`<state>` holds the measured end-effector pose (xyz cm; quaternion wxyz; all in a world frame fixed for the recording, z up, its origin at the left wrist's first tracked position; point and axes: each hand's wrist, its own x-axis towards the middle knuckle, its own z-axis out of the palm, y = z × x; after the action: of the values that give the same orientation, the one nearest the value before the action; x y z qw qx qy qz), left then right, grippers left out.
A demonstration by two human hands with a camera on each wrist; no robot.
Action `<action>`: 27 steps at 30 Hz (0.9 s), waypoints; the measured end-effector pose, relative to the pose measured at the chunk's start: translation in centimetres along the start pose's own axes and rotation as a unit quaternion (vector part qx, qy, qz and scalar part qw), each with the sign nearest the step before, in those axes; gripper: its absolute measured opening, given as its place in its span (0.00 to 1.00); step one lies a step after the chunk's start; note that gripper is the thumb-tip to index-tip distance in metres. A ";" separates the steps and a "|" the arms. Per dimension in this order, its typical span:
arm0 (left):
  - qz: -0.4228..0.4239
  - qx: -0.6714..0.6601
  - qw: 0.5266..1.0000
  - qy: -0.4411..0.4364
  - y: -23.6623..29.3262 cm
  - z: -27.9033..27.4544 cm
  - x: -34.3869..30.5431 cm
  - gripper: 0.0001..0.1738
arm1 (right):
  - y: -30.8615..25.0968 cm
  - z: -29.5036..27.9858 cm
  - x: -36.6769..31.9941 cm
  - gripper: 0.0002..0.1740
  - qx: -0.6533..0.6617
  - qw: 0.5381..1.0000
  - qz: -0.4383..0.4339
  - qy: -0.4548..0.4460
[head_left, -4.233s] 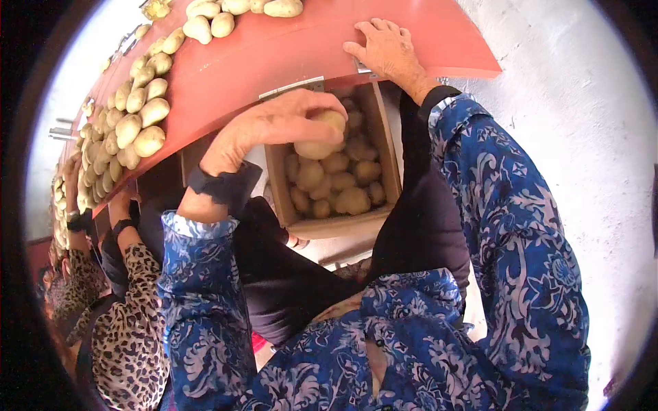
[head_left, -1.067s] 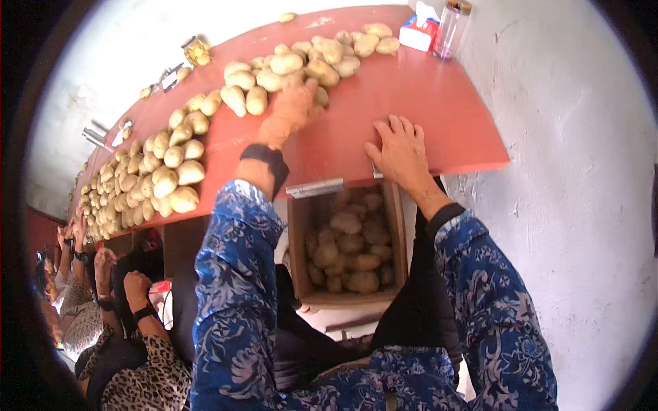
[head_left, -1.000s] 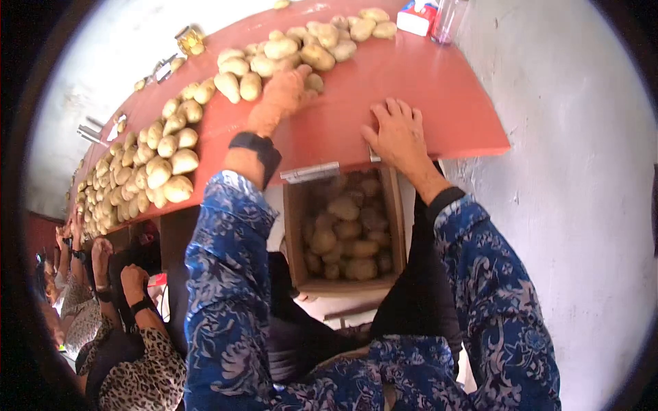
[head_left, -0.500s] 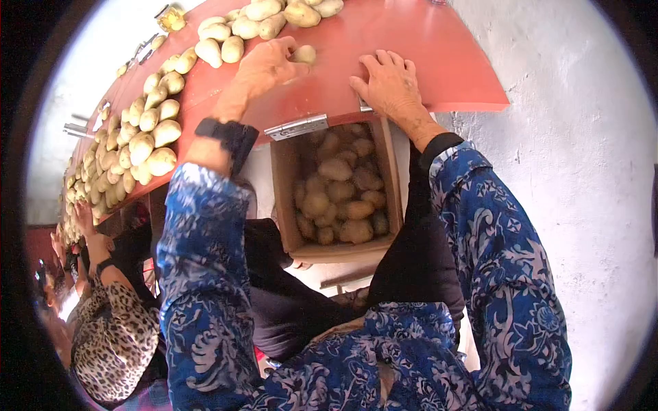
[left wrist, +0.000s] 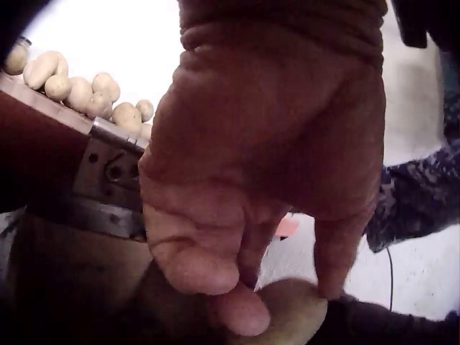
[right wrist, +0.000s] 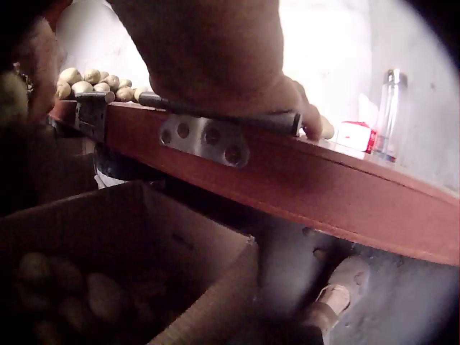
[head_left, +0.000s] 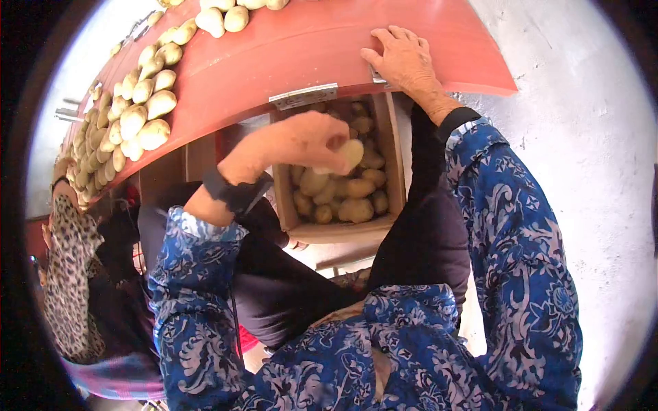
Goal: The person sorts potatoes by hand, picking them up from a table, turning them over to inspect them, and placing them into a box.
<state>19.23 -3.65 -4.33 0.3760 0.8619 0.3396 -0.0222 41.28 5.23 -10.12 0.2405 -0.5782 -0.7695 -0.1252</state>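
Note:
My left hand (head_left: 301, 144) holds a pale yellow potato (head_left: 353, 154) over the cardboard box (head_left: 329, 233). In the left wrist view the same potato (left wrist: 291, 309) sits between thumb and fingertips. Many more potatoes (head_left: 356, 209) lie inside the box, partly hidden by the hand. My right hand (head_left: 406, 65) rests flat on the red table (head_left: 322, 51) near its front edge, fingers spread and holding nothing. From the right wrist, the box (right wrist: 205, 287) shows below the tabletop.
A long heap of potatoes (head_left: 133, 120) lines the table's left side, with another group (head_left: 236, 19) at the back. Metal hinges (head_left: 303, 96) sit on the front edge. A white wall (head_left: 582, 137) stands right. Another person's leopard-print sleeve (head_left: 72, 274) is at left.
My left hand has taken a potato from near the back group and brought it down over the box. The right hand stays on the table. The head view has tilted down.

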 end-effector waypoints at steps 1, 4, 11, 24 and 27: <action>0.013 0.007 1.000 -0.016 -0.8 0.6 0.1 0.22 | 0.0 -0.1 0.0 0.28 -0.008 1.000 0.003 -0.007; 0.045 0.038 0.998 0.002 -3.0 2.2 0.3 0.22 | 0.1 -0.2 -0.2 0.28 -0.009 1.000 0.007 -0.012; 0.053 0.028 0.998 0.024 -2.6 0.3 0.2 0.19 | -0.2 -0.9 0.1 0.30 -0.020 0.998 0.022 -0.062; -0.025 -0.243 0.947 0.210 -2.6 -4.7 -1.6 0.14 | -0.1 -1.1 -0.1 0.26 0.018 1.000 -0.004 -0.007; -0.026 -0.304 0.920 0.245 -3.9 -5.5 -1.8 0.13 | -0.2 -1.2 0.0 0.26 0.029 1.000 -0.008 -0.002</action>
<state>14.29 0.88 -2.37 0.5241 0.6754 0.4338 0.2846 41.34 4.61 -9.06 0.2545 -0.5649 -0.7780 -0.1039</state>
